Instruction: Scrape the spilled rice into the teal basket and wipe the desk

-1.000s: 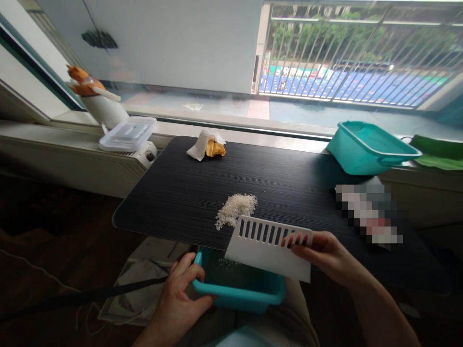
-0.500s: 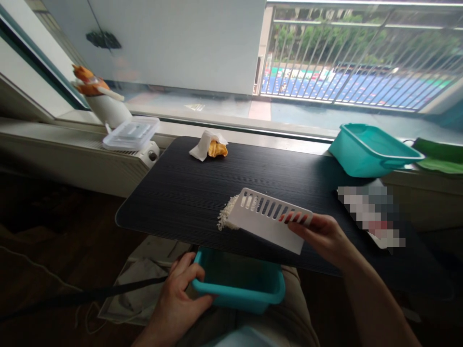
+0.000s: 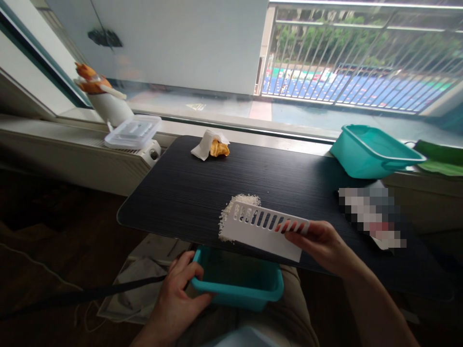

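Observation:
With my right hand (image 3: 318, 241) closed on its right end, a white slotted plastic plate (image 3: 260, 239) slants over the front of the dark table (image 3: 162, 193). Its left end lies against a small heap of white grains (image 3: 249, 198) that look like rice, partly hidden behind the plate and showing through its slots. Below the table's front edge, my left hand (image 3: 184, 284) grips the left rim of a teal plastic bin (image 3: 246, 301). The bin is held over my lap, its inside dark.
A white tissue with orange-yellow pieces (image 3: 219, 148) lies at the table's back. A second teal bin (image 3: 365, 154) stands at the back right, a blurred-out flat item (image 3: 372, 217) in front of it. A clear plastic box (image 3: 133, 131) sits left, by the window.
My right hand has drawn the plate slightly toward me and left, nearer the table's front edge. More of the white grains show behind it. My left hand and the bin have hardly moved.

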Tool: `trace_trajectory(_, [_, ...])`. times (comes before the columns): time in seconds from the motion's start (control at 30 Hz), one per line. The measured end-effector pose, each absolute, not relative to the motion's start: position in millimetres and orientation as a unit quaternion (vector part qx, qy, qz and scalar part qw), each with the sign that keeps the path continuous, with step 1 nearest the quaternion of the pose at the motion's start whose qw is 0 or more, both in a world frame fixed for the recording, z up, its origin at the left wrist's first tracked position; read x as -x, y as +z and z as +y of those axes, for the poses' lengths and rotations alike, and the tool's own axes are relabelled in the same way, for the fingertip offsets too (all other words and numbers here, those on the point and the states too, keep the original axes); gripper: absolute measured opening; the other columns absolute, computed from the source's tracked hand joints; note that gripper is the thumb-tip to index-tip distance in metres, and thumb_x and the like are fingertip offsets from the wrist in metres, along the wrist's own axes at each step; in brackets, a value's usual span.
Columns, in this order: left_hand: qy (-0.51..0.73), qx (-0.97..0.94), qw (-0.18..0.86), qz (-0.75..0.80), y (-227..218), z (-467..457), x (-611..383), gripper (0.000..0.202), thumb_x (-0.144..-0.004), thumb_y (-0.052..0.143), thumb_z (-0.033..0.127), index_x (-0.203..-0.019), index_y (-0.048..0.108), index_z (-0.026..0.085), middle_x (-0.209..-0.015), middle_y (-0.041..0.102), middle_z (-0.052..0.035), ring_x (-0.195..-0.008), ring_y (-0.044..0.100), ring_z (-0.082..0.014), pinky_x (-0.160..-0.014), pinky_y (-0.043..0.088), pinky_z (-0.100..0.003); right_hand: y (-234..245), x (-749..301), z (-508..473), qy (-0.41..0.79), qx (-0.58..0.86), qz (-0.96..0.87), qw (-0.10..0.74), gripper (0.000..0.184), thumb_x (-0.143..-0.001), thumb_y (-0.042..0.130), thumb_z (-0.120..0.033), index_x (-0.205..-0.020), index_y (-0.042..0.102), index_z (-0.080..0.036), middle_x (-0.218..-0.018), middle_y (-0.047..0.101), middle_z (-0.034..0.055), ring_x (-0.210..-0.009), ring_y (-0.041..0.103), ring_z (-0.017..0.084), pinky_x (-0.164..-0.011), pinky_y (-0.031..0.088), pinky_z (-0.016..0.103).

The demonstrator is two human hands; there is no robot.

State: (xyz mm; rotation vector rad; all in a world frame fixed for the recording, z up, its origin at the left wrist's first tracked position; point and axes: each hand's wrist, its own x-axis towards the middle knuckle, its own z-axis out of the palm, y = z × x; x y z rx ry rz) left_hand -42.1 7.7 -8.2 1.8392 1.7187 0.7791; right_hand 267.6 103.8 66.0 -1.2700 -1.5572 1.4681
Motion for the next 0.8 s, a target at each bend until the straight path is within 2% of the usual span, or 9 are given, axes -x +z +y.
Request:
trace_trajectory(0.23, [0.280,-0.675,0.253,0.634,-8,9,43,0.013,-0.063,0.063,0.013,-0.065,0.053,0.020,-0.098,0.060,-0.0034,-0.094,0.059,-0.0229,-0.080,0.046,-0.031,62,-282,105,0.524,0.504,-0.580,0.367,0.022,-0.079,0.075,-0.041,-0.092,0.081,-0.023,-0.088,0.080,0.0045,-0.079,0.074,0.023,-0.067,0.060,0.027])
trace_trajectory(0.5, [0.274,-0.677,0.251,0.635,-7,10,43,0.013,-0.063,0.063,0.015,-0.065,0.052,0.021,-0.095,0.060,-0.0034,-0.092,0.060,-0.0226,-0.078,0.046,-0.030,61,-277,92,0.575,0.477,-0.578,0.328,0.021,-0.084,0.071,-0.039,-0.095,0.081,-0.025,-0.092,0.080,0.0046,-0.081,0.075,0.023,-0.070,0.062,0.028])
trace_trajectory(0.67, [0.275,-0.680,0.247,0.634,-7,9,44,0.013,-0.064,0.062,0.014,-0.065,0.051,0.021,-0.096,0.060,-0.0030,-0.092,0.060,-0.0218,-0.079,0.046,-0.029,63,-289,98,0.513,0.511,-0.569,0.389,0.018,-0.079,0.077,-0.039,-0.090,0.082,-0.025,-0.090,0.080,0.0047,-0.083,0.075,0.023,-0.072,0.061,0.026])
trace_trajectory(0.8, [0.276,-0.679,0.238,0.638,-7,9,45,0.013,-0.061,0.063,0.014,-0.064,0.052,0.021,-0.096,0.061,-0.0029,-0.092,0.061,-0.0220,-0.077,0.047,-0.029,60,-290,97,0.518,0.516,-0.571,0.374,0.020,-0.079,0.076,-0.039,-0.090,0.082,-0.024,-0.089,0.080,0.0054,-0.080,0.075,0.023,-0.069,0.061,0.026])
